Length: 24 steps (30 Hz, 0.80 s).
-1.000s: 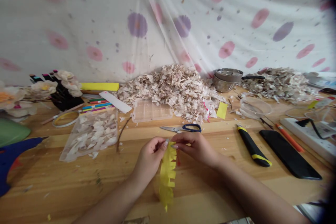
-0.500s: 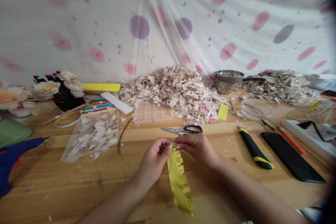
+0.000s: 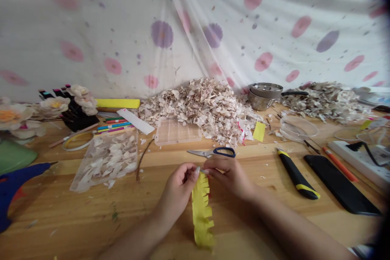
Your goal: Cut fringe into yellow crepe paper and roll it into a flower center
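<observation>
A yellow fringed paper strip (image 3: 201,212) hangs down over the wooden table (image 3: 91,211), its right edge cut into tabs. My left hand (image 3: 178,189) pinches the strip's top end from the left. My right hand (image 3: 231,176) pinches the same top end from the right, fingertips almost meeting those of the left. Blue-handled scissors (image 3: 213,152) lie flat on the table just beyond both hands, touched by neither.
A big heap of pale paper scraps (image 3: 201,107) lies behind, a clear box (image 3: 177,130) before it. A bag of petals (image 3: 105,159), markers, paper flowers (image 3: 53,105) and a blue glue gun (image 3: 18,178) are left. A utility knife (image 3: 297,174), black phone (image 3: 341,189), metal bowls (image 3: 263,94) are right.
The hanging strip swung right and then back toward the middle. Both hands stayed pinched on its top end and shifted only slightly.
</observation>
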Tool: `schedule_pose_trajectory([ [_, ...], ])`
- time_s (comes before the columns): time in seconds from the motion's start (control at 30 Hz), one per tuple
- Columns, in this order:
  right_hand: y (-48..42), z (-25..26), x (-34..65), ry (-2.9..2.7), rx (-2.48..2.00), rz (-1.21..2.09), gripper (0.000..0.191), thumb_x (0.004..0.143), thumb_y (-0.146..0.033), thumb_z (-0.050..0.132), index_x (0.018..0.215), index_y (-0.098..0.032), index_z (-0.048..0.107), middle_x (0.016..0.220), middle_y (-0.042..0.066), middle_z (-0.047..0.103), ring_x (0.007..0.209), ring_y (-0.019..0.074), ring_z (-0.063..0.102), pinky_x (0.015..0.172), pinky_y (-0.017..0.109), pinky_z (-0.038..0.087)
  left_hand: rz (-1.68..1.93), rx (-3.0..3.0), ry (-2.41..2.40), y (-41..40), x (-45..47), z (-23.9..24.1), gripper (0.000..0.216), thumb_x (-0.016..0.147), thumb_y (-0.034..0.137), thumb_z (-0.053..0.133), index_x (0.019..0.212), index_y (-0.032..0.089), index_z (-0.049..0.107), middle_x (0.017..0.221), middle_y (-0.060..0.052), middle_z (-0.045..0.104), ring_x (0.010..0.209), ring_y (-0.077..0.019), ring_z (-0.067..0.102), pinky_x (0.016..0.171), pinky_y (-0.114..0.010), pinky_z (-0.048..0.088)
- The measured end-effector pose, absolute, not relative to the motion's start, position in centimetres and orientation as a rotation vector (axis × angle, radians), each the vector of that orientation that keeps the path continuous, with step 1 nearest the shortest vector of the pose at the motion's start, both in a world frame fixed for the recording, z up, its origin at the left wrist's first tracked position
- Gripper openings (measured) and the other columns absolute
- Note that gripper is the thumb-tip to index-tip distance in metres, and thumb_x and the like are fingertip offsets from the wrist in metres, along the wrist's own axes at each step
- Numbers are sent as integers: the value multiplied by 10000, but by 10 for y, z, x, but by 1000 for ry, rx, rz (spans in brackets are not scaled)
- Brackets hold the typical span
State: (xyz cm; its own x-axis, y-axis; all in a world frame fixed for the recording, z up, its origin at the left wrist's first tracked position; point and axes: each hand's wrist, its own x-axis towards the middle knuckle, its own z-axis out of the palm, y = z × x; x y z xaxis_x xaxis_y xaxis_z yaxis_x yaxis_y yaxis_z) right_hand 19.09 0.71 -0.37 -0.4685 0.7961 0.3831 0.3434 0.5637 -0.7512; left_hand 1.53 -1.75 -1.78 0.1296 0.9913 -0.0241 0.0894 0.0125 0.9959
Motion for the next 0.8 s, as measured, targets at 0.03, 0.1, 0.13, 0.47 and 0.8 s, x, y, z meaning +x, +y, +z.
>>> schedule_pose_trajectory([
  [0.03,7,-3,191,-2052,-913,774,196,907,-291,523,832,-179,665,782,47,653,743,147,601,692,256,458,1053,1325,1187,-17,15,-18,218,821,390,568,865,181,611,790,-33,650,764,-189,591,700,-283,459],
  [0.1,6,-3,191,-2057,-947,750,170,909,-268,513,827,-176,630,787,46,633,752,149,585,695,261,451,1046,1336,1189,-17,14,-19,231,825,394,570,907,185,626,863,-52,679,824,-206,614,752,-300,470],
  [0.13,6,-3,191,-2065,-966,730,157,908,-256,508,823,-177,614,786,44,625,750,150,576,689,261,446,1039,1341,1186,-17,14,-19,236,827,393,572,927,188,632,898,-58,687,855,-213,621,779,-307,471],
  [0.47,4,-5,189,-2167,-1066,581,93,892,-179,473,812,-179,521,768,24,560,699,130,500,633,228,389,953,1488,1207,-19,13,-17,144,811,292,590,877,187,663,812,-34,685,739,-182,614,685,-281,480],
  [0.8,5,-3,186,-1969,-1370,1030,230,872,-302,512,693,-157,515,614,-17,487,559,92,410,515,204,311,959,2011,1264,-21,12,-19,198,860,154,516,986,201,661,893,-34,664,820,-168,619,751,-287,493],
])
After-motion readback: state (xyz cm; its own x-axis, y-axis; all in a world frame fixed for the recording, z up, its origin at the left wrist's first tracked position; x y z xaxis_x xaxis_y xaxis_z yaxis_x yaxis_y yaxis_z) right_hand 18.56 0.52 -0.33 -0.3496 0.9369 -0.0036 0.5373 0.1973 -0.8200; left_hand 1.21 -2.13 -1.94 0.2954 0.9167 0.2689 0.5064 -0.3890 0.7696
